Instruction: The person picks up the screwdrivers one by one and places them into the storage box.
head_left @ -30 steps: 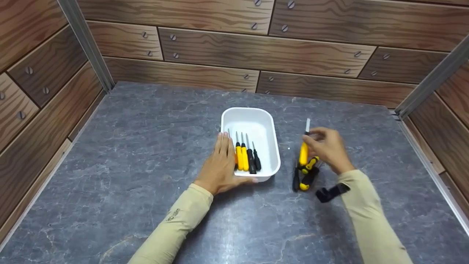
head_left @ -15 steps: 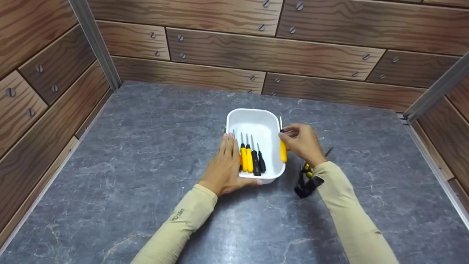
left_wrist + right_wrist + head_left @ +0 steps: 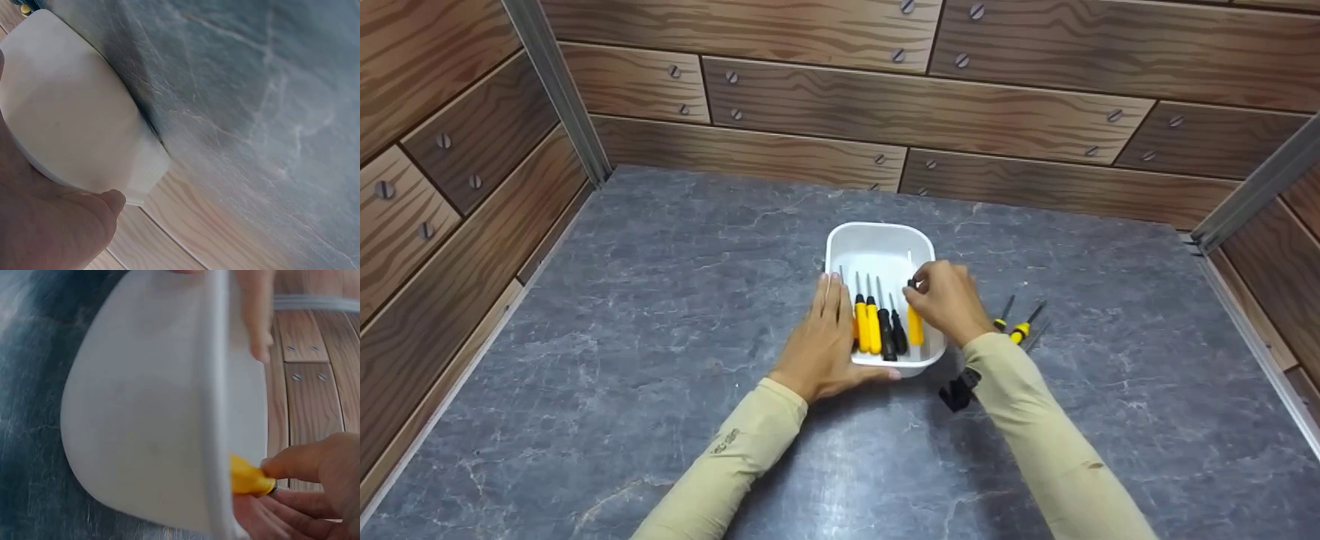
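A white plastic tub (image 3: 880,234) stands on the grey marbled table, with several screwdrivers lying side by side in its left and middle part, among them a yellow-handled screwdriver (image 3: 874,330) and a black-handled one (image 3: 887,337). My left hand (image 3: 814,341) rests along the tub's left and near sides, fingers straight, thumb at the near rim; it partly covers an orange handle. Between thumb and fingers, my right hand (image 3: 952,300) pinches another yellow screwdriver (image 3: 915,326) over the tub's right part. In the right wrist view, this yellow handle (image 3: 247,477) shows past the tub's rim.
Right of the tub, more screwdrivers (image 3: 1020,331) lie on the table, partly hidden by the right forearm. A black strap mount (image 3: 958,391) hangs at the right wrist. Wood-patterned walls (image 3: 810,97) enclose the table at the back and sides.
My right hand has carried the yellow screwdriver leftward from the loose tools on the right, past the rim, into the tub. The left hand has kept its place on the tub.
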Demonstrator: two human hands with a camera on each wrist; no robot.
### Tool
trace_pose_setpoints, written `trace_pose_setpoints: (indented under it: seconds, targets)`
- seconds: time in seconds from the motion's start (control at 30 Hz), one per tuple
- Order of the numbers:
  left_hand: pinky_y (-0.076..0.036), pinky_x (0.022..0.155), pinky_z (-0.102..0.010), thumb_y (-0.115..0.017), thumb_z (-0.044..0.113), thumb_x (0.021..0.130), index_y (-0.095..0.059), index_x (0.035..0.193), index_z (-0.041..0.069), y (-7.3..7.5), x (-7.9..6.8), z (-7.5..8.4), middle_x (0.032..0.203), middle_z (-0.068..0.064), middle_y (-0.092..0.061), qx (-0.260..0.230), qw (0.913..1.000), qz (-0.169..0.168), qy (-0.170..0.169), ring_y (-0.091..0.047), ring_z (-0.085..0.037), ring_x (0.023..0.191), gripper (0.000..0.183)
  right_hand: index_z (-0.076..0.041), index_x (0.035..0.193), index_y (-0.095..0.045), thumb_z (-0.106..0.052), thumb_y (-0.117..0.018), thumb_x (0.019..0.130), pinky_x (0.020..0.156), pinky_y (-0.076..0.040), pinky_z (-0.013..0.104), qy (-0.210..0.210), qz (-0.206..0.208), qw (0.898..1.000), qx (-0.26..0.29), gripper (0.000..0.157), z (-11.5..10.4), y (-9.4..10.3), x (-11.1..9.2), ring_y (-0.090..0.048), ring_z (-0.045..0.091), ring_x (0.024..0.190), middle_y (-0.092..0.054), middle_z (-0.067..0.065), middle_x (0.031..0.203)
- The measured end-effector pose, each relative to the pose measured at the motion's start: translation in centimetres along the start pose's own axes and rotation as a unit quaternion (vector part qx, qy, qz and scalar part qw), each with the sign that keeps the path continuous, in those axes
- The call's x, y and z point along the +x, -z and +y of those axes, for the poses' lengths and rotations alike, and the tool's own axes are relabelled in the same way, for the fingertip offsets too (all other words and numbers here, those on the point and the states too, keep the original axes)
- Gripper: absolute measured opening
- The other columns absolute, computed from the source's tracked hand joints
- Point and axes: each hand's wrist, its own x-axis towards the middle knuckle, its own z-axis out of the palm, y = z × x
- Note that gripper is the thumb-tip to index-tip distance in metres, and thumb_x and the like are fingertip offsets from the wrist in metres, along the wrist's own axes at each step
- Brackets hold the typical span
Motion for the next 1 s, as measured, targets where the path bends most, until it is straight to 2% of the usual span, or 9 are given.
trace_pose_setpoints:
  seconds: [0.17, 0.33, 0.5, 0.77, 1.0]
  targets:
    - [-0.021, 0.122, -0.047, -0.059, 0.085, 0.076, -0.019, 0.153, -0.018, 0.0, -0.1, 0.0, 0.16, -0.037, -0.013, -0.01, 0.9999, -0.003, -0.001, -0.011, -0.048, 0.151, 0.134, 0.006, 0.08, -0.068, -0.005, -0.077, 0.082, 0.066, -0.053, 0.052, 0.035, 0.014, 0.998, -0.053, 0.014, -0.6, -1.3, -0.3, -0.066, 0.041, 0.073, -0.069, 0.019, 0.074]
    - [-0.02, 0.122, -0.047, -0.059, 0.085, 0.076, -0.018, 0.153, -0.017, -0.1, -0.1, -0.1, 0.161, -0.036, -0.013, -0.01, 0.9999, -0.008, 0.001, -0.011, -0.047, 0.151, 0.134, 0.002, 0.073, -0.059, 0.002, -0.069, 0.082, 0.061, -0.053, 0.058, 0.052, 0.007, 0.994, -0.101, 0.014, -1.0, -2.5, -0.5, -0.065, 0.051, 0.072, -0.064, 0.025, 0.075]
    - [-0.021, 0.122, -0.046, -0.057, 0.086, 0.076, -0.019, 0.153, -0.017, -0.1, 0.0, -0.1, 0.16, -0.036, -0.013, -0.001, 1.0, -0.008, 0.002, -0.011, -0.047, 0.151, 0.134, 0.004, 0.073, -0.062, 0.009, -0.064, 0.079, 0.059, -0.056, 0.059, 0.064, -0.01, 0.987, -0.145, 0.008, -1.2, -3.3, -0.3, -0.066, 0.052, 0.072, -0.066, 0.028, 0.077]
    - [-0.02, 0.122, -0.046, -0.056, 0.087, 0.076, -0.018, 0.153, -0.017, 0.1, 0.2, 0.0, 0.161, -0.036, -0.011, 0.0, 0.9999, -0.011, 0.006, -0.01, -0.046, 0.151, 0.136, 0.004, 0.081, -0.066, 0.006, -0.069, 0.077, 0.063, -0.057, 0.059, 0.036, -0.063, 0.98, -0.183, 0.005, -1.5, -3.8, 0.0, -0.067, 0.049, 0.076, -0.068, 0.027, 0.084]
    - [-0.024, 0.122, -0.045, -0.056, 0.088, 0.075, -0.019, 0.153, -0.016, -0.1, 0.1, -0.1, 0.161, -0.036, -0.013, 0.001, 1.0, -0.004, 0.004, -0.011, -0.046, 0.151, 0.135, 0.005, 0.08, -0.067, 0.004, -0.072, 0.075, 0.063, -0.057, 0.058, 0.054, -0.064, 0.977, -0.197, 0.007, -1.5, -4.1, -0.1, -0.067, 0.048, 0.074, -0.068, 0.026, 0.081]
